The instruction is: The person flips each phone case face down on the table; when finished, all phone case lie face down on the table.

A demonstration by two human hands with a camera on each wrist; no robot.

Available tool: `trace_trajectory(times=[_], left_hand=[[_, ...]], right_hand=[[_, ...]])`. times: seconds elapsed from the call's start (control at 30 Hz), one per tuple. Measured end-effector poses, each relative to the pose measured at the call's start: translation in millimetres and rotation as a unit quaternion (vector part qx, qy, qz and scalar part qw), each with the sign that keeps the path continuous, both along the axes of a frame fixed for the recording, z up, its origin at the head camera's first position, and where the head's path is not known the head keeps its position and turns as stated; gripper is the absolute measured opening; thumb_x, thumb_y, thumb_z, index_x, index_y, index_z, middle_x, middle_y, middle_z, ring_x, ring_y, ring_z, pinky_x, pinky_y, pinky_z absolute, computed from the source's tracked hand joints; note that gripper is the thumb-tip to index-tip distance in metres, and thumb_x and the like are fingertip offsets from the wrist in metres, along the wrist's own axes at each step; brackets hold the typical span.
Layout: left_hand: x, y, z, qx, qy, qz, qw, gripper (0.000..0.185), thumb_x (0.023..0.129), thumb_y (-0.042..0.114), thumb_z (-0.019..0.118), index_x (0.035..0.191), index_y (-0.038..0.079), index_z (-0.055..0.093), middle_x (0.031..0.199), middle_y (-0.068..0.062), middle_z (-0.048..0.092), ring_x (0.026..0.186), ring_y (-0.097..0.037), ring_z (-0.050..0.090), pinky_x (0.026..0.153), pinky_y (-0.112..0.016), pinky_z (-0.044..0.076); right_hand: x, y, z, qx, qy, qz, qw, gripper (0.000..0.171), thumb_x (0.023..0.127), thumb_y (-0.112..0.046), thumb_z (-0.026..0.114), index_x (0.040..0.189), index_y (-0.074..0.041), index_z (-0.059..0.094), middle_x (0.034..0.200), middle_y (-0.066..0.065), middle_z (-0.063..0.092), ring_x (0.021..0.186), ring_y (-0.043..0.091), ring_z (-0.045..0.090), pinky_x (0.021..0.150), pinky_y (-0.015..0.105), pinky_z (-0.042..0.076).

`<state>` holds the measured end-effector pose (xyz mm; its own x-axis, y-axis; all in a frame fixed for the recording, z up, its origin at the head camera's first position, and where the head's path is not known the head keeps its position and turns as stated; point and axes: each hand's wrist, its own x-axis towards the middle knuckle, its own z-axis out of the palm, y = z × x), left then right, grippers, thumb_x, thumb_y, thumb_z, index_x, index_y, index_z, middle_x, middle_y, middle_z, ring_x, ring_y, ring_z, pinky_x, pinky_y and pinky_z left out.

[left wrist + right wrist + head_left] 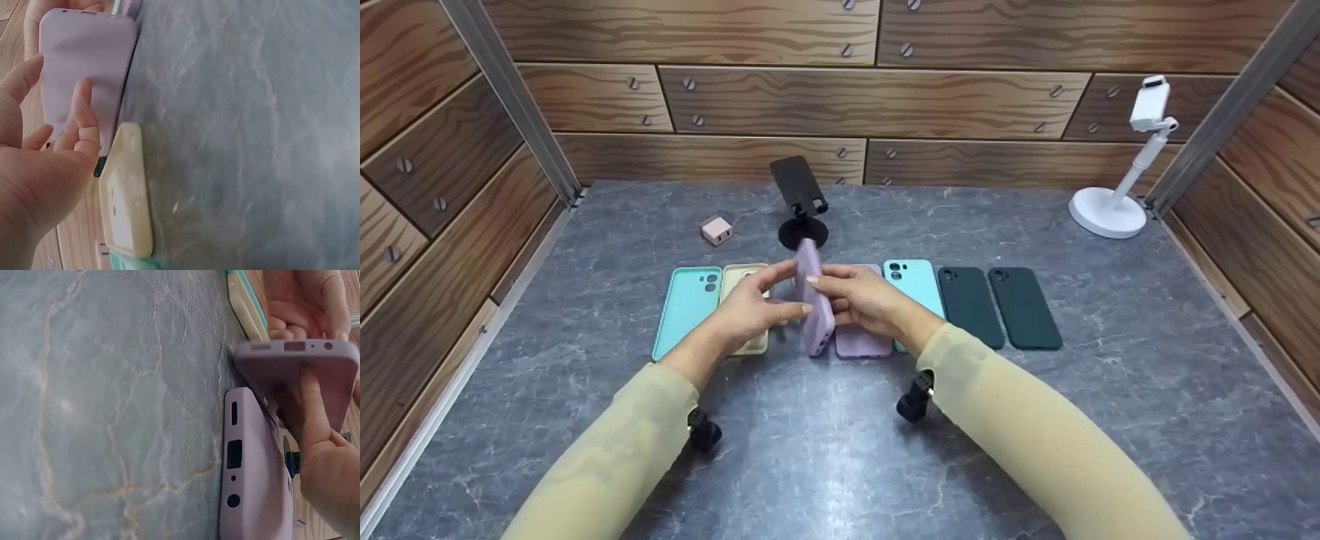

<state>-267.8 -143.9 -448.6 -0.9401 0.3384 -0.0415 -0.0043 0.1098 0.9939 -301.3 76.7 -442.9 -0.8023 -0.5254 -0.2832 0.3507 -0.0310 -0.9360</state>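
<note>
A lavender phone case [816, 330] is held up on edge between both hands, over the row of cases. My left hand [746, 311] holds it from the left, index finger at the upper edge and thumb lower down; in the left wrist view its fingers meet the flat lavender face [90, 50]. From the other side my right hand [877, 300] grips the case, thumb on its rim; one finger lies along its face [337, 388] in the right wrist view. Beneath the right hand lies a second lavender case [864, 343]. Just left is a cream case [756, 345].
A turquoise case [686, 311] lies at the row's left end. Right of centre lie another turquoise case [919, 281] and two dark green cases [971, 307]. Behind stand a black phone stand [799, 187], a pink charger plug [716, 230] and a white phone stand [1108, 214].
</note>
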Motion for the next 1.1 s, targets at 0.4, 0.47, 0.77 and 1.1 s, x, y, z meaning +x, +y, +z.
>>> trace_trajectory(times=[0.4, 0.47, 0.77, 1.1], left_hand=[[2.3, 10.4, -5.8, -0.051, 0.008, 0.017, 0.9985, 0.078, 0.094, 0.008, 0.080, 0.162, 0.006, 0.042, 0.150, -0.020, 0.055, 0.095, -0.019, 0.069, 0.073, -0.033, 0.057], [2.9, 11.5, -5.0, -0.056, 0.008, 0.029, 0.9980, 0.077, 0.093, 0.008, 0.081, 0.161, 0.007, 0.045, 0.137, -0.022, 0.062, 0.091, -0.018, 0.068, 0.068, -0.031, 0.055], [2.1, 9.0, -2.6, -0.059, 0.023, 0.081, 0.9947, 0.070, 0.091, 0.010, 0.084, 0.155, 0.008, 0.054, 0.149, -0.016, 0.053, 0.093, -0.020, 0.064, 0.072, -0.025, 0.054], [0.4, 4.2, -2.0, -0.026, -0.011, 0.085, 0.9960, 0.065, 0.096, 0.013, 0.080, 0.156, 0.012, 0.054, 0.136, -0.020, 0.064, 0.114, -0.027, 0.065, 0.087, -0.037, 0.055]], right_hand=[[3.1, -0.4, -0.2, -0.012, 0.006, -0.014, 1.000, 0.049, 0.107, -0.009, 0.063, 0.155, -0.006, 0.053, 0.134, 0.034, 0.064, 0.099, 0.030, 0.077, 0.084, 0.045, 0.063], [3.7, -0.6, 0.8, -0.021, 0.006, -0.021, 1.000, 0.050, 0.107, -0.008, 0.063, 0.156, -0.006, 0.052, 0.132, 0.032, 0.066, 0.100, 0.032, 0.076, 0.085, 0.047, 0.063], [6.9, 0.0, 9.2, -0.059, 0.014, -0.036, 0.998, 0.053, 0.107, -0.005, 0.060, 0.159, -0.005, 0.047, 0.134, 0.030, 0.066, 0.106, 0.033, 0.075, 0.085, 0.047, 0.063], [8.2, 0.3, 12.3, -0.075, 0.017, -0.047, 0.996, 0.053, 0.108, -0.007, 0.059, 0.160, -0.007, 0.047, 0.131, 0.025, 0.069, 0.104, 0.030, 0.075, 0.081, 0.043, 0.064]])
